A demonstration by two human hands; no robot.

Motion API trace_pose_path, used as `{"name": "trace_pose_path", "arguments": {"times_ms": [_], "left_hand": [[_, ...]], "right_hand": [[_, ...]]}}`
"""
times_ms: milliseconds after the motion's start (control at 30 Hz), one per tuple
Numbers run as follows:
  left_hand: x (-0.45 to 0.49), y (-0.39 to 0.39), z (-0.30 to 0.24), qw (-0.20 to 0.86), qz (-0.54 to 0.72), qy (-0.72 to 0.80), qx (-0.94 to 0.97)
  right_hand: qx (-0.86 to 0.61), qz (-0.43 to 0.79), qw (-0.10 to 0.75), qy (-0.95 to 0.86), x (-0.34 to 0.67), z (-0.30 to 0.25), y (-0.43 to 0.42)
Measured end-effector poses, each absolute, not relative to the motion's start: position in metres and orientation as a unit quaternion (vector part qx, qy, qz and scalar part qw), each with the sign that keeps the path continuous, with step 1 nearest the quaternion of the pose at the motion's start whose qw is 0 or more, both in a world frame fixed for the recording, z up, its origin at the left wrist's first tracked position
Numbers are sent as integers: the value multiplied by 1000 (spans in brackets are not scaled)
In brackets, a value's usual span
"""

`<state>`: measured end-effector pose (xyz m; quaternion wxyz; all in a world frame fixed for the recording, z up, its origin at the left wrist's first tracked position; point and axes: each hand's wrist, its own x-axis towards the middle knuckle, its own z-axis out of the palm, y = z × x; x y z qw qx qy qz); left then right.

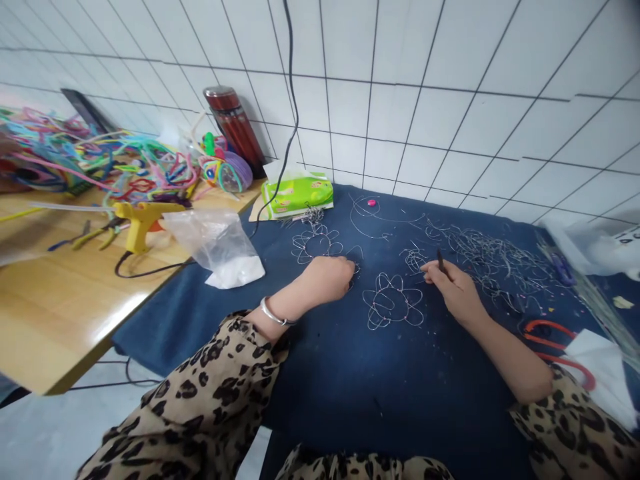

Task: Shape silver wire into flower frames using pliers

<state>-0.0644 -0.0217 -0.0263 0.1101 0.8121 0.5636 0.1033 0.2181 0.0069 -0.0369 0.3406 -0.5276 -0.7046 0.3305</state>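
Note:
My left hand (333, 277) is closed over the blue cloth, its fingers curled down on a thin bent wire (357, 268). Part of that wire is hidden beneath the fingers. A slim dark tool (441, 260) is pinched in my right hand (457, 290); I cannot make out its kind. Between the hands lies a flower-shaped wire frame (369, 308) with looped petals and small pinkish dots on its ring. A similar wire flower (299, 248) rests just beyond my left hand. Near my right fingertips sits a small bunch of wire loops (413, 259).
Cut wires (500, 257) lie tangled at the right, near orange-handled scissors (550, 327) and purple-handled pliers (564, 270). At the left are a clear plastic bag (210, 240), a yellow glue gun (143, 223), green wipes (300, 193), a red thermos (235, 127) and colourful craft stems (150, 163).

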Motion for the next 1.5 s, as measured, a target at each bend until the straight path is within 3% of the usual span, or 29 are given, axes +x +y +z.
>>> {"name": "trace_pose_path", "arguments": {"times_ms": [167,300,400,533,667,833,1200,1500], "left_hand": [[-59,-25,-18,80,85,568,815],[-50,-26,-13,44,118,578,806],[-44,-25,-17,87,230,568,785],[-43,-19,-28,183,309,551,753],[-45,-15,-33,257,323,558,720],[-48,-14,-36,277,373,559,687],[-51,-9,-49,406,414,545,606],[-67,0,-46,410,442,534,592]], "right_hand": [[-533,321,306,-721,217,-35,6],[-535,324,375,-684,218,-38,8],[-533,347,450,-627,218,-40,11],[-525,362,468,-612,219,-40,12],[-522,349,448,-636,219,-37,8],[-509,340,413,-675,219,-37,6],[-456,395,472,-642,220,-42,8],[-461,398,445,-657,224,-43,9]]}}
